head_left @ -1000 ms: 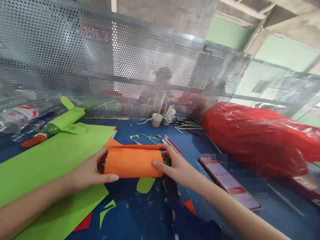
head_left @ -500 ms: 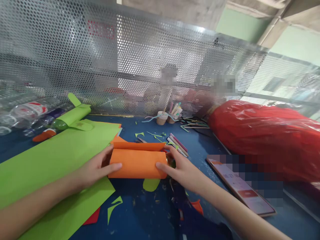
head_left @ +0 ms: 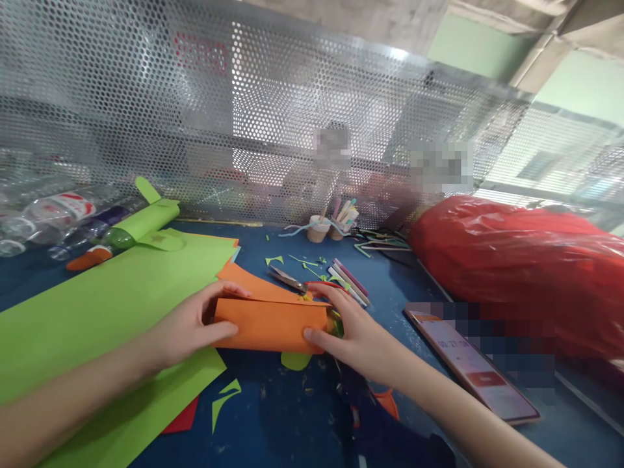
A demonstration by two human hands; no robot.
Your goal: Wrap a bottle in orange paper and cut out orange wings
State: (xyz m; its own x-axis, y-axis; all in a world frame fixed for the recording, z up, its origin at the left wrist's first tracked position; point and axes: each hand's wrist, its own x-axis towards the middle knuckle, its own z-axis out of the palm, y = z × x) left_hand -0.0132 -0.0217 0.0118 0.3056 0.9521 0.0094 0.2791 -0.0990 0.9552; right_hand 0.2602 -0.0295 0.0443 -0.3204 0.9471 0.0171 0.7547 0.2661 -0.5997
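A sheet of orange paper (head_left: 270, 326) is wrapped round something, with a shiny, clear-green bit showing at its right end that looks like a plastic bottle. My left hand (head_left: 192, 325) grips the left end, thumb in front and fingers over the top edge. At the other end my right hand (head_left: 358, 335) holds the paper the same way, thumb on the front. Scissors (head_left: 288, 279) with red handles lie just behind the roll. Under its front edge a yellow-green paper piece (head_left: 296, 361) sticks out.
Large green paper (head_left: 112, 305) covers the left side. A green-paper-wrapped bottle (head_left: 146, 222) and clear bottles (head_left: 61, 211) lie behind it. Markers (head_left: 348, 281), paper scraps (head_left: 227, 400) and pots of pens (head_left: 319, 229) are about. A phone (head_left: 472, 364) and red bag (head_left: 526, 260) sit right.
The orange paper's raised back edge has come down onto the roll. My left fingers have moved over the top edge, and the scissors behind show more.
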